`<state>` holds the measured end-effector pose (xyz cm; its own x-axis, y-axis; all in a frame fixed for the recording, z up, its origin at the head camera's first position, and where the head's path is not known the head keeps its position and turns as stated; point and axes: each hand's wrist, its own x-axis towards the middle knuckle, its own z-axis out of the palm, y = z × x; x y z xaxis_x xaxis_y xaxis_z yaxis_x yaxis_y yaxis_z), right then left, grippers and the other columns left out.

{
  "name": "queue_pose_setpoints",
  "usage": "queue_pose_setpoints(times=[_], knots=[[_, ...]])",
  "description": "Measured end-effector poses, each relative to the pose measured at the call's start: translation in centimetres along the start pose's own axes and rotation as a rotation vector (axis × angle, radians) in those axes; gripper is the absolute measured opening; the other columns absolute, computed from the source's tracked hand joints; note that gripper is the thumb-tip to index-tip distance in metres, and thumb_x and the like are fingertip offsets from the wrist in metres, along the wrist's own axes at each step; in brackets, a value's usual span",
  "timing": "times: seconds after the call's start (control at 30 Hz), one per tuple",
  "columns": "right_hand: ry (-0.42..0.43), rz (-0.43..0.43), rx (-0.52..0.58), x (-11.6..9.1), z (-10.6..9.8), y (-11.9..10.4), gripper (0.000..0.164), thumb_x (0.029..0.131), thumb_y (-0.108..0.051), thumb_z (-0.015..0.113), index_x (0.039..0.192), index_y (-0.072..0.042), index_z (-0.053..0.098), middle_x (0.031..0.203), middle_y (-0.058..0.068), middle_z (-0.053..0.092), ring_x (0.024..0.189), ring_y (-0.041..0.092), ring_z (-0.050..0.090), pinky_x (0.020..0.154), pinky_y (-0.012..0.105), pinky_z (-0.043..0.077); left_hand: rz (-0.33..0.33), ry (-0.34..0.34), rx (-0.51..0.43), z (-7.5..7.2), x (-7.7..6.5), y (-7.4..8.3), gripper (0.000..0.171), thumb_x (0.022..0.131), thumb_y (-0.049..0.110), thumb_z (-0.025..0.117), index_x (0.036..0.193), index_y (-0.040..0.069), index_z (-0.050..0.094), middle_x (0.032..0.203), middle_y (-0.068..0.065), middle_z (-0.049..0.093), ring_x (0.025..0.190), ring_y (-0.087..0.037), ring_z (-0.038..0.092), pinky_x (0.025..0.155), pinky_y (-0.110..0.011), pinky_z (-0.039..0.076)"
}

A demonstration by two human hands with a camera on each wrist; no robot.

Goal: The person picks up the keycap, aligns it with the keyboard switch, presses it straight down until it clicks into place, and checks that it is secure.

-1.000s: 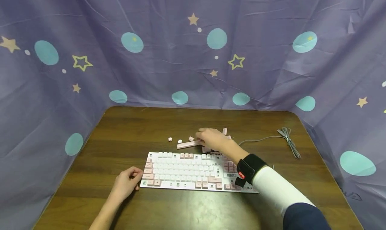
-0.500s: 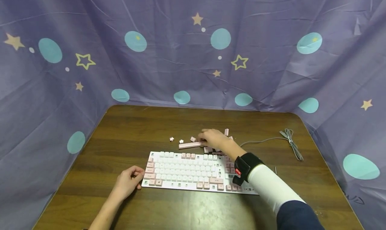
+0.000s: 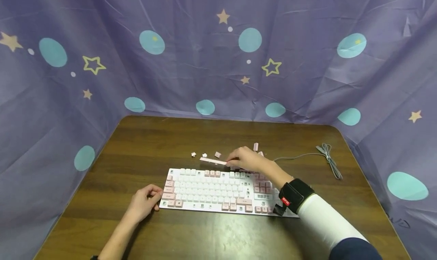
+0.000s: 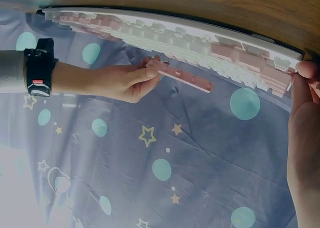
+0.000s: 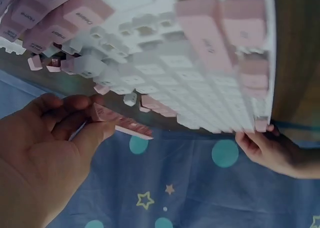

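Note:
A white and pink keyboard [image 3: 211,190] lies on the wooden table, with bare switches where several keycaps are off. My left hand [image 3: 145,201] holds its left edge near the front corner, fingertips at the rim in the left wrist view. Behind the keyboard, my right hand [image 3: 247,159] pinches one end of a long pink spacebar keycap [image 3: 213,161] between thumb and fingers. In the left wrist view the keycap [image 4: 187,79] sticks out from the fingers, its underside showing. The right wrist view shows it [image 5: 130,125] extending past the thumb.
Small loose keycaps [image 3: 217,154] lie behind the keyboard, with another pink keycap [image 3: 256,146] farther back. More sit partly hidden by the right hand. A grey bundled cable [image 3: 328,161] lies at the table's right. A purple patterned curtain [image 3: 205,63] surrounds the back and sides.
My right hand has lifted the spacebar keycap and turned it, so a narrower, brighter side now faces the head camera. The left hand stays at the keyboard's edge.

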<state>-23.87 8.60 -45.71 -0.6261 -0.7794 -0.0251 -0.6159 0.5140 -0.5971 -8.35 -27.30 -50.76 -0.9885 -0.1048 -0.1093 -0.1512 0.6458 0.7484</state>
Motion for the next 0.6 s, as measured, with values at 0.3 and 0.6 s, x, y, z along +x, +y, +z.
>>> queue_pose_setpoints(times=[0.3, 0.6], knots=[[-0.054, 0.011, 0.261, -1.8, 1.2, -1.0, 0.024, 0.093, -0.024, 0.058, 0.103, -0.007, 0.071, 0.091, 0.003, 0.07, 0.077, 0.02, 0.063, 0.066, 0.028, 0.05, -0.005, -0.013, 0.032, -0.1, -0.3, 0.1, 0.009, 0.091, 0.015, 0.061, 0.095, 0.008, 0.064, 0.07, 0.001, 0.063, 0.051, -0.011, 0.058, 0.053, -0.025, 0.038], [-0.07, -0.002, 0.261, -2.7, 2.8, -2.8, 0.018, 0.091, -0.025, 0.061, 0.097, -0.011, 0.073, 0.082, -0.001, 0.069, 0.071, 0.013, 0.06, 0.062, 0.023, 0.048, 0.133, 0.078, 0.124, -0.1, -0.2, 0.7, 0.007, 0.09, 0.013, 0.062, 0.093, 0.007, 0.065, 0.074, -0.002, 0.063, 0.057, -0.012, 0.056, 0.054, -0.029, 0.045]])
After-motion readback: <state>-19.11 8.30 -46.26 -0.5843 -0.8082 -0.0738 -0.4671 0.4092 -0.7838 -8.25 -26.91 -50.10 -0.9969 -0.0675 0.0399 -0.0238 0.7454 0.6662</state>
